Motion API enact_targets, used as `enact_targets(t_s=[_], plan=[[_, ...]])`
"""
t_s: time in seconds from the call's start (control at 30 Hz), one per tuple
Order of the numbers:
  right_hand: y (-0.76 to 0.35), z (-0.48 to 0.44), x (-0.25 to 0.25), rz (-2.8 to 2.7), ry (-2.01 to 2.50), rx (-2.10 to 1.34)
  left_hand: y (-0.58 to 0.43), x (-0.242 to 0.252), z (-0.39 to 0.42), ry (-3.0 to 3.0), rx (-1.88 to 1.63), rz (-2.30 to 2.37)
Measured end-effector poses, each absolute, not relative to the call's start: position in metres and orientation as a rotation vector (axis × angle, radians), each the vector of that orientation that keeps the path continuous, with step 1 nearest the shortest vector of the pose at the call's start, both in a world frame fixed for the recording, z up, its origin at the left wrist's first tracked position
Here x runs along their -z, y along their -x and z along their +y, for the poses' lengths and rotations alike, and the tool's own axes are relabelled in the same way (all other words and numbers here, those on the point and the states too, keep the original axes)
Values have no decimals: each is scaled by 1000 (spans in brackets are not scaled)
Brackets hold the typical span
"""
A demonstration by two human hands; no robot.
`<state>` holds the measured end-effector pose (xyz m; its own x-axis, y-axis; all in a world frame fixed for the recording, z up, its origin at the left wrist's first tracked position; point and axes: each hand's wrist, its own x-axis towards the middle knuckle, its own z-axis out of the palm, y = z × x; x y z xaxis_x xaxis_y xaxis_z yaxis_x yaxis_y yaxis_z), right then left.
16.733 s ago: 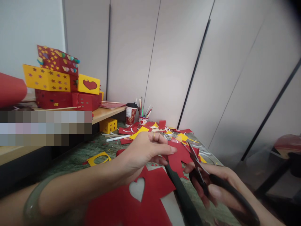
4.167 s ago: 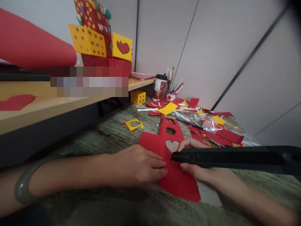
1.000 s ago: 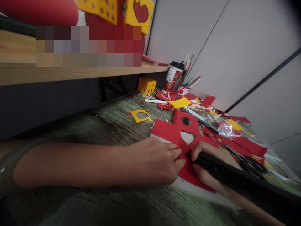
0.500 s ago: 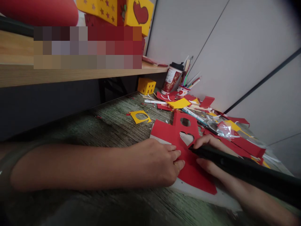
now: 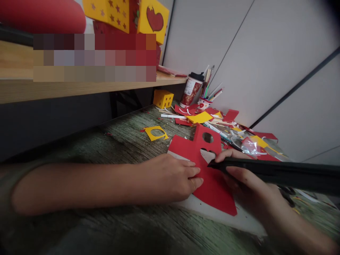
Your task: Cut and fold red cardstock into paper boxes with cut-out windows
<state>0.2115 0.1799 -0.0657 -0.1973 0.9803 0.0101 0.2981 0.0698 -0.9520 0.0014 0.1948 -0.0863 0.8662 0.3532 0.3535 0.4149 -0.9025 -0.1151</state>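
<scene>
Gripping black knife (image 5: 271,172) at heart hole (image 5: 207,156), right hand (image 5: 248,180) closed round it.
Left hand (image 5: 170,177) loosely flat on red card (image 5: 216,189); white board (image 5: 216,215) juts past near edge; scraps (image 5: 200,117) beyond, tabletop (image 5: 124,138) leftward.

Lidded cup (image 5: 191,90), pen pot (image 5: 204,103) beside it; small yellow box (image 5: 163,99) nearby

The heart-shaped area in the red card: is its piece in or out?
Out: through the heart-shaped hole in the red card, the pale board beneath shows.
</scene>
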Motion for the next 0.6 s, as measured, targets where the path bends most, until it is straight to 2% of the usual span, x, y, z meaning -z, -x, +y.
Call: enact_targets(t_s=[0.27,0.47,0.6], plan=[[-204,179,62,-1801,1428,-984,-1,89,199,2877,509,-530],[-194,179,66,-1916,1508,-481,-1,87,197,2898,477,-557],[-193,180,70,-1918,1547,-382,0,86,197,2915,462,-560]])
